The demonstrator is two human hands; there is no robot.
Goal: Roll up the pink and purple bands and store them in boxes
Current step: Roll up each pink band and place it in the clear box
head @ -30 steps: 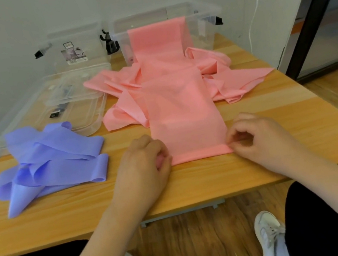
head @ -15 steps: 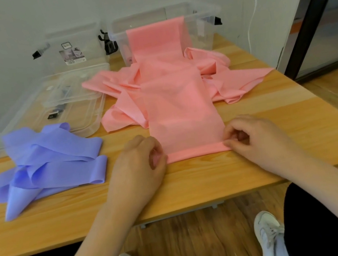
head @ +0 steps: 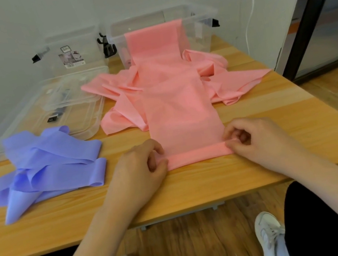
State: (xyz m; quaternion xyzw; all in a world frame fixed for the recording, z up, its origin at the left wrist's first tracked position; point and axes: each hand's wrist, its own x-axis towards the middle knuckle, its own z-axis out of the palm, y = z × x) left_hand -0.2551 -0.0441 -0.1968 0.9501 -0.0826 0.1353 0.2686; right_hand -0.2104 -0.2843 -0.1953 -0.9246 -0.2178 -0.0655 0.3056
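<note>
The pink band (head: 181, 112) is pinched at its folded near end by the left hand (head: 141, 168) and right hand (head: 253, 142), near the desk's (head: 195, 181) front edge. The left box's (head: 70, 50) label cannot be read.

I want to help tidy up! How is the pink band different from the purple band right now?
The pink band is stretched out flat toward the person, its far end draped over a clear box; the purple band lies in a loose heap. The left hand and right hand pinch the pink band's near end, folded into a first roll; nobody touches the purple band. Both lie on the wooden table, not yet in boxes.
</note>
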